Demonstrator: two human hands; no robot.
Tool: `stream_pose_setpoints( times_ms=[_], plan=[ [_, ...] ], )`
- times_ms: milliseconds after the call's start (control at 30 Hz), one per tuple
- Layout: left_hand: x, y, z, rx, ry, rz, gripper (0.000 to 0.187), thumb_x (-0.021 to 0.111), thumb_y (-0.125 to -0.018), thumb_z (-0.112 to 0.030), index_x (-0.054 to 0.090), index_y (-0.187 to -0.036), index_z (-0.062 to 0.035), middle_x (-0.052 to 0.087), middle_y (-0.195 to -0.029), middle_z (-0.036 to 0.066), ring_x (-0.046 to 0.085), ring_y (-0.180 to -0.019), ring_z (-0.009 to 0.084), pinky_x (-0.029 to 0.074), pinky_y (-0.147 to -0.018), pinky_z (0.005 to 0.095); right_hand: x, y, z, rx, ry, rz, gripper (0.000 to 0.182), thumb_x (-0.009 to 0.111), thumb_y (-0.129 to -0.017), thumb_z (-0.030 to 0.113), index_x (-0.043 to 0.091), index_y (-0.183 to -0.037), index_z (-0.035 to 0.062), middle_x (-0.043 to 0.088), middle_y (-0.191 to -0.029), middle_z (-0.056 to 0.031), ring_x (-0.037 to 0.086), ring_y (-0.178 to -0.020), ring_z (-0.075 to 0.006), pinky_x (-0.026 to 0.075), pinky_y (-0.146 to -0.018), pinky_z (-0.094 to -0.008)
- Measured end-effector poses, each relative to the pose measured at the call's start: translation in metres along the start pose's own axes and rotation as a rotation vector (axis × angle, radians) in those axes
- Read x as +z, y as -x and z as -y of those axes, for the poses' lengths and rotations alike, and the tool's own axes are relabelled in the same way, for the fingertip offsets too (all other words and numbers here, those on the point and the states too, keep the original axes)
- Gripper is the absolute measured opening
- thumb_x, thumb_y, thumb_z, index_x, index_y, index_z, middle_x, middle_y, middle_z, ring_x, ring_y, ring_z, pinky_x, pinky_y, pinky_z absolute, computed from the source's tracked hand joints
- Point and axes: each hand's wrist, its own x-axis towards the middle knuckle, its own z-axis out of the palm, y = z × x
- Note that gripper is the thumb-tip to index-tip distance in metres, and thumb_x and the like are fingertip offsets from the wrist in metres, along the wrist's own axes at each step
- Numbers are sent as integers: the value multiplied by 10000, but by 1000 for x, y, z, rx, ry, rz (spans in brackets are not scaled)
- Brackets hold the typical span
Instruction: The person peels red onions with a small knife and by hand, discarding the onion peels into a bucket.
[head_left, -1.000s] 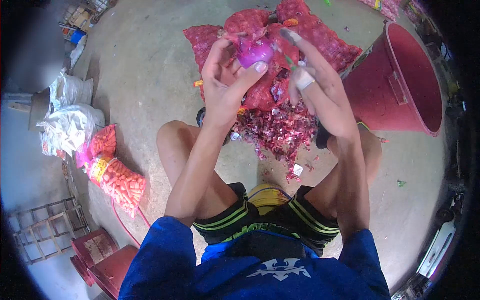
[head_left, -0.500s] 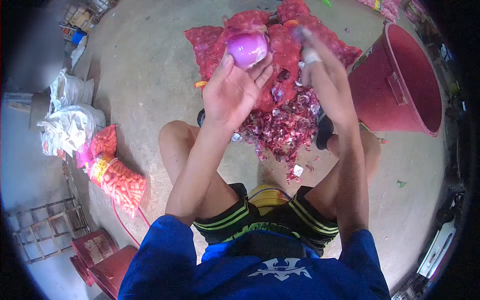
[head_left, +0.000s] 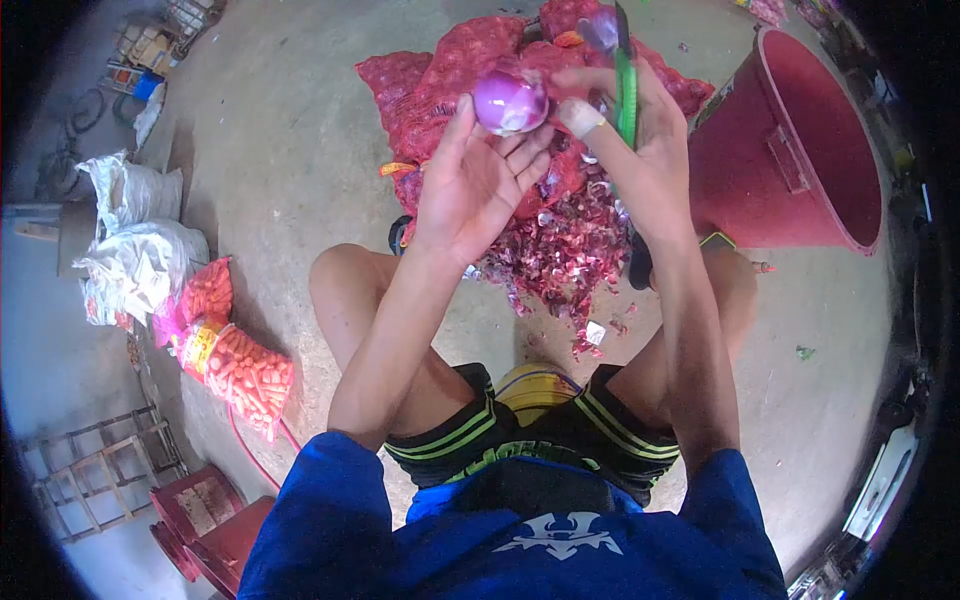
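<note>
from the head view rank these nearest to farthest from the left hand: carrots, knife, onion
1. Onion: held at the fingertips of the left hand.
2. Knife: just to the right, in the right hand.
3. Carrots: bagged on the floor, off to the left.

Grey floor (head_left: pixel 270 130) below my camera, under red net sacks (head_left: pixel 455 85), purplish peelings (head_left: pixel 565 255), white sacks (head_left: pixel 150 262) and a red tub (head_left: pixel 735 175).
</note>
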Motion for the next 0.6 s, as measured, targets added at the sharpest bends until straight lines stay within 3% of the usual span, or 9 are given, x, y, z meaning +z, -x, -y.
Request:
stream_pose_setpoints(
  times_ms=[67, 167, 267, 400, 467, 500, 600],
  plan=[
    [13, 1, 4, 1, -159, -57, 602, 519, -1094, -580, 572, -1464, -109, 652, -1419, 105, 606, -1331, 276, 472, -1122, 431, -3, 1, -5, -31, 94, 4, 386, 817, -907, 70, 675, -1256, -13, 754, -1082, -81, 675, -982, -107, 560, -849, -285],
    [12, -1, 7, 25, -220, -76, 586, 504, -1105, -568, 569, -1449, -98, 658, -1394, 98, 600, -1331, 257, 499, -1101, 425, 0, 4, -9, -11, -76, -90, 431, 807, -903, 7, 629, -1295, -14, 761, -1073, -88, 706, -932, -124, 580, -815, -276],
    [5, -4, 7, 75, -186, -158, 520, 593, -1090, -499, 587, -1439, -113, 672, -1400, 90, 610, -1332, 256, 472, -1138, 419, -8, 4, 1, -52, -92, -15, 481, 812, -889, -27, 588, -1314, -29, 770, -1036, -89, 718, -858, -130, 586, -771, -264],
    [3, -5, -1, 139, -142, -237, 488, 648, -1082, -408, 560, -1457, -108, 672, -1392, 89, 607, -1341, 246, 469, -1159, 415, -28, 3, 4, 102, -304, 110, 425, 817, -873, -21, 633, -1256, -26, 771, -977, -72, 707, -810, -99, 564, -728, -259],
    [0, -6, -5, 204, -236, -173, 519, 676, -1073, -330, 507, -1509, -105, 676, -1375, 81, 612, -1342, 243, 467, -1178, 425, -36, -4, -7, 182, 114, 91, 483, 822, -873, 17, 642, -1319, -23, 774, -994, -49, 668, -764, -68, 516, -667, -236],
    [4, -5, -5, 198, -234, -167, 519, 676, -1073, -330, 507, -1509, -105, 676, -1375, 81, 612, -1342, 243, 467, -1178, 425, -32, -5, -12, 76, 115, 60, 575, 831, -881, 71, 618, -1406, -20, 778, -1022, -19, 599, -699, -35, 465, -633, -210],
    [11, -2, -5, 263, -318, -134, 580, 694, -1060, -259, 450, -1560, -94, 671, -1365, 91, 630, -1320, 244, 483, -1174, 436, -33, -1, -5, 88, 108, 89, 571, 839, -886, 102, 625, -1403, -9, 781, -1056, 5, 560, -700, -14, 454, -644, -198]
  ],
)
